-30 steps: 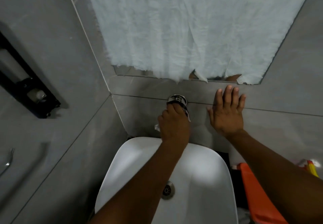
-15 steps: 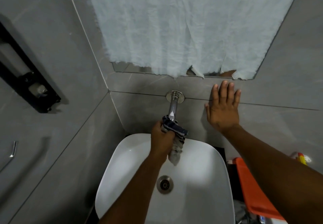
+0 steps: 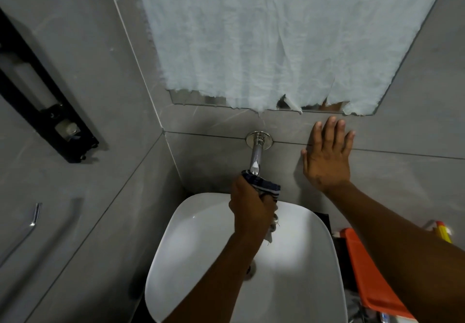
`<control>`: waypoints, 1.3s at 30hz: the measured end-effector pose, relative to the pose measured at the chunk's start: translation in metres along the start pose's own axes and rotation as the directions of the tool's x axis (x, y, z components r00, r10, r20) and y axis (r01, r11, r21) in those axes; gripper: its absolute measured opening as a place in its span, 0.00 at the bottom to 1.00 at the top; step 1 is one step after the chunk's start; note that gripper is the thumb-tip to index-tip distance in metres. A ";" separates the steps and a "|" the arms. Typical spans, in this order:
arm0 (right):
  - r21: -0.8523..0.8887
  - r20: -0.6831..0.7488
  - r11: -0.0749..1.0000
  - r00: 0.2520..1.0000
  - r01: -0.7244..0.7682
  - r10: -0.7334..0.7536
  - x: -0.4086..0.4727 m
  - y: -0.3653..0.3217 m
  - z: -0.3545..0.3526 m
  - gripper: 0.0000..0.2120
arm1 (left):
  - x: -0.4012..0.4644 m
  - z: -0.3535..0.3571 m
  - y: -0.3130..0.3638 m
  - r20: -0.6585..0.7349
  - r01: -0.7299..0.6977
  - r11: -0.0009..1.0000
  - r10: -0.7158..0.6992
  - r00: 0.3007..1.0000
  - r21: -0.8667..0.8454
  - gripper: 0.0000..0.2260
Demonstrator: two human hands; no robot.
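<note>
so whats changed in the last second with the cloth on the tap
The left hand slid the striped cloth along the tap, from the flange at the wall out to the spout's end over the sink, and has stayed there since. Its grip on the cloth never let go. The right hand stays flat on the wall tile.

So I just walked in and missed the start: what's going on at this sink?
A person seems to be wiping the chrome tap above the white sink. The left hand grips a striped cloth wrapped round the tap's outer end, while the right hand presses flat on the grey wall beside it. White paper covers the mirror above.
</note>
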State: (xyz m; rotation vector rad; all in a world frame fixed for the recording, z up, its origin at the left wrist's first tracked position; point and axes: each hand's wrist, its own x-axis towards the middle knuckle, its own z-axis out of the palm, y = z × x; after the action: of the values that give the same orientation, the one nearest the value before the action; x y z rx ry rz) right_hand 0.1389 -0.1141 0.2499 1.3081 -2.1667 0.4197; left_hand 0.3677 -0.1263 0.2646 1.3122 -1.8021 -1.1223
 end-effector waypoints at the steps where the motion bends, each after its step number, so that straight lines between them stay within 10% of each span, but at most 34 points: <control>1: 0.002 0.003 1.000 1.000 -0.006 0.006 0.000 0.000 0.000 0.38 | 0.001 0.000 0.001 0.004 -0.005 0.998 0.005 1.000 0.059 0.29; 9: -0.015 -0.011 1.000 1.000 0.001 -0.001 0.000 0.002 0.004 0.38 | 0.020 0.004 0.022 0.013 -0.108 0.783 0.127 0.992 0.612 0.26; 13: -0.014 -0.047 1.000 0.999 0.014 -0.014 0.000 0.004 0.004 0.39 | 0.079 0.006 0.061 0.148 0.014 0.754 -0.147 0.978 0.657 0.28; 18: -0.032 -0.046 0.999 0.999 0.022 -0.024 -0.001 0.006 0.006 0.39 | 0.126 0.003 0.095 0.424 -0.085 0.844 -0.176 0.888 0.529 0.19; 21: -0.007 -0.021 1.000 1.000 0.015 -0.015 0.000 0.003 0.002 0.39 | 0.134 0.002 0.086 0.470 0.101 0.943 -0.248 0.847 0.316 0.19; 29: -0.015 0.065 1.000 0.998 -0.022 0.023 0.001 -0.004 -0.006 0.38 | 0.084 -0.008 0.025 0.259 0.096 0.993 -0.111 0.959 0.069 0.13; 39: 0.103 0.180 0.974 0.967 -0.200 0.179 -0.009 -0.037 -0.030 0.41 | 0.025 -0.022 -0.065 0.384 0.094 0.990 -0.045 0.922 -0.108 0.11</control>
State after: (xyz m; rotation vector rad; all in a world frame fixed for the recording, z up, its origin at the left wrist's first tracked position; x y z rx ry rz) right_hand 0.1836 -0.1091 0.2678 1.2429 -2.4550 0.5397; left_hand 0.4064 -0.1650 0.2160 1.1492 -1.9276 -1.5932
